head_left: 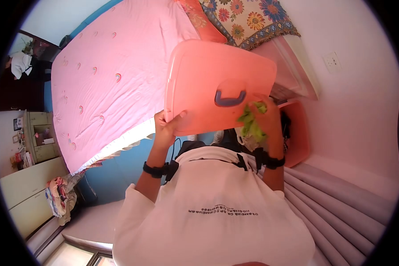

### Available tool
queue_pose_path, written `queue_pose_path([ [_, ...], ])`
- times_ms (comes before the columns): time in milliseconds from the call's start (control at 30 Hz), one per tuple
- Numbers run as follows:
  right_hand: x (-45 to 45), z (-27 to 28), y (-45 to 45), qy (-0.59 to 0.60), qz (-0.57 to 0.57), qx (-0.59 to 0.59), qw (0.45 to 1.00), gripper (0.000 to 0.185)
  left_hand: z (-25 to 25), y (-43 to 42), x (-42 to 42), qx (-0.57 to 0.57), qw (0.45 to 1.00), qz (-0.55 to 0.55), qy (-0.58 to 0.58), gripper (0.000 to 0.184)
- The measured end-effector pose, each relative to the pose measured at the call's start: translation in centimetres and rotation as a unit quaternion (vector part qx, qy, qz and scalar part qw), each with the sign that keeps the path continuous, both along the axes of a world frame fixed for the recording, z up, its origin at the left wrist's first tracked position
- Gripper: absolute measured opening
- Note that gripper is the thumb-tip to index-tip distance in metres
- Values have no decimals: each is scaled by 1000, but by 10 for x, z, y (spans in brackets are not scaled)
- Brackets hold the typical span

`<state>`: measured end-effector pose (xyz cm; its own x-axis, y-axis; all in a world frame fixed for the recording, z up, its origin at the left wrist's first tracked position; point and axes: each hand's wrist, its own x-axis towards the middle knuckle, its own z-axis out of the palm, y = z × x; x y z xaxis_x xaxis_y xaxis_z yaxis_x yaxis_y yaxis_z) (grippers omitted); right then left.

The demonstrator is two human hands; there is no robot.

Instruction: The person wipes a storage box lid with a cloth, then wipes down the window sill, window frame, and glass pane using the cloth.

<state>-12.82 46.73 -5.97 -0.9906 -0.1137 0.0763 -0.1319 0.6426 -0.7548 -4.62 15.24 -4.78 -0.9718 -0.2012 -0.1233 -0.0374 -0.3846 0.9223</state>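
Note:
A coral-pink plastic storage box lid [199,80] with a dark blue handle [229,99] is held up tilted in front of my body. My left hand [166,126] grips its near left corner, thumb on the top face. At the lid's right side, my right hand [270,117] is closed on a bright green cloth [252,126], which lies against the lid's surface. Below and right of that hand stands a coral-pink storage box [299,133] without its lid, partly hidden by my arm. Dark and patterned items show inside it.
A bed with a pink rainbow-patterned sheet [115,57] lies ahead, with a floral cushion [252,22] at its far right. A grey curtain [337,208] hangs close on my right. Leftward are a cabinet [31,190] and bundled fabric [60,197]. The floor [115,177] is blue.

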Motion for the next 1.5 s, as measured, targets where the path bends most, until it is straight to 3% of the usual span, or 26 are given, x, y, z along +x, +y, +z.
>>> queue_pose_path([
  [100, -22, -26, 76, -41, -73, -62, 995, 50, -5, 2, 7, 8, 1000, -4, -3, 23],
  [167, -25, -30, 107, -246, -122, 40, 961, 53, -9, -5, 4, 12, 999, -27, -13, 27],
  [200, -17, -44, 117, -239, -133, 37, 961, 53, -14, -8, -1, 33, 998, -28, -38, 28],
  [267, 3, -59, 134, -304, 60, -105, 945, 55, -12, -4, -12, 66, 996, -32, -55, 30],
  [367, 44, -50, 135, -333, 15, -142, 932, 54, -30, -3, -29, 109, 981, -129, -92, 31],
  [467, 87, -98, 193, -349, -47, -163, 922, 54, -55, 46, -57, 31, 965, -231, -118, 40],
  [533, 120, -116, 231, -384, -109, -152, 904, 54, -59, 99, -79, -234, 930, -272, -81, 57],
  [567, 133, -125, 245, -410, -152, -144, 888, 55, -77, 124, -90, -233, 927, -283, -81, 57],
  [633, 167, -139, 268, -385, -212, -127, 889, 57, -136, 169, -115, -447, 827, -308, 146, 76],
  [700, 197, -140, 283, -375, -277, -104, 879, 59, -182, 215, -152, -446, 794, -368, 185, 82],
  [767, 213, -138, 292, -478, -388, -136, 776, 66, -237, 263, -157, -437, 758, -433, 216, 88],
  [800, 219, -158, 304, -478, -396, -136, 772, 66, -254, 288, -163, -461, 758, -417, 199, 91],
  [867, 238, -217, 324, -385, -362, -53, 847, 70, -260, 317, -167, -484, 755, -402, 183, 95],
  [933, 230, -196, 309, -418, -374, -81, 824, 70, -245, 340, -172, -530, 723, -431, 100, 98],
  [1033, 225, -192, 301, -479, -378, -78, 789, 71, -236, 364, -172, -592, 677, -422, 114, 98],
  [1133, 233, -231, 306, -483, -383, -78, 784, 72, -230, 369, -170, -573, 704, -415, 59, 95],
  [1300, 248, -265, 341, -460, -411, -72, 783, 69, -260, 389, -171, -560, 715, -411, 81, 90],
  [1367, 234, -237, 330, -320, -487, -158, 797, 62, -256, 397, -175, -551, 725, -404, 93, 89],
  [1400, 230, -237, 325, -320, -489, -157, 796, 62, -250, 397, -173, -548, 724, -413, 72, 88],
  [1467, 219, -236, 320, -132, -511, -234, 816, 58, -238, 399, -171, -544, 724, -422, 50, 86],
  [1500, 217, -243, 328, -135, -510, -235, 817, 58, -243, 398, -172, -546, 721, -420, 79, 83],
])
